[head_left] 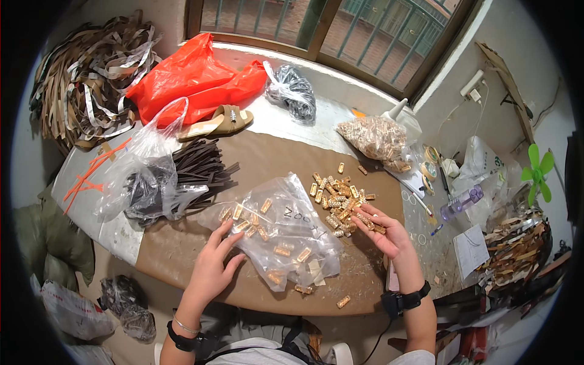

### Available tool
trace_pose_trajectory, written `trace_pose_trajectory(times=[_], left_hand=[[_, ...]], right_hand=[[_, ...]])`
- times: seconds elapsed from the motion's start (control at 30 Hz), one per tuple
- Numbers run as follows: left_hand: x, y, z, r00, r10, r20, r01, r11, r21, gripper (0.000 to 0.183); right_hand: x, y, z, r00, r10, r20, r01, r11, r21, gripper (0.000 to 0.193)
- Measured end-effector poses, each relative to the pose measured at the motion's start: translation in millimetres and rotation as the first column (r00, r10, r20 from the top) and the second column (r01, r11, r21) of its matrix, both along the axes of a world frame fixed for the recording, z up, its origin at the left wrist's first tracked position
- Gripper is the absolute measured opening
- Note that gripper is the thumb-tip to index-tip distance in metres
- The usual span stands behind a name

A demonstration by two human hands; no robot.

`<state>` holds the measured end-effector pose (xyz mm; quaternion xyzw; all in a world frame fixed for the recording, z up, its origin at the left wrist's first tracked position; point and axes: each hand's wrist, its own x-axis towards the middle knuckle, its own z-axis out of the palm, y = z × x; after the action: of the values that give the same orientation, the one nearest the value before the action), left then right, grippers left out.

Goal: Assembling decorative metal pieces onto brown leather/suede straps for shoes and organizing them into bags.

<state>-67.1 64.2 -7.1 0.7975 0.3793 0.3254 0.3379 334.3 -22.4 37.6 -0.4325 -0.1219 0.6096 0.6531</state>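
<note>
A heap of small, oblong gold-coloured metal ornaments point(340, 202) lies on the brown sheet. At the heap's right side, my right hand point(389, 236) has several of these pieces between its thumb and fingers. Left of the heap a clear plastic bag point(292, 213) lies flat, with handwriting on it and several loose gold pieces on or inside it; which of the two I cannot tell. My left hand point(214, 263) rests by the bag's left edge, fingers apart and fingertips touching the plastic. Two more pieces lie close to the table's front edge, one of them a single ornament point(344, 302).
Behind the left hand is a bag of dark strips point(204, 167). Further back are a tan sandal point(222, 121), a red plastic bag point(194, 85) and a full bag of gold pieces point(374, 137). A purple bottle point(461, 202) and green fan point(538, 170) are right.
</note>
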Motion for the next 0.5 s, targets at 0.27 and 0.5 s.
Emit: trace_pose_trajectory(times=[0.27, 0.5], left_hand=[[-2.7, -1.3, -5.9, 0.999, 0.027, -0.034, -0.025, 0.998, 0.057, 0.044], [-3.0, -2.1, -5.1, 0.998, 0.039, -0.040, -0.036, 0.996, 0.076, 0.042]], right_hand=[[5.0, -3.0, 6.3, 0.996, 0.003, 0.090, -0.002, 1.000, -0.008, 0.047], [17.9, 8.2, -3.6, 0.996, -0.005, 0.094, -0.001, 0.998, 0.066, 0.048]])
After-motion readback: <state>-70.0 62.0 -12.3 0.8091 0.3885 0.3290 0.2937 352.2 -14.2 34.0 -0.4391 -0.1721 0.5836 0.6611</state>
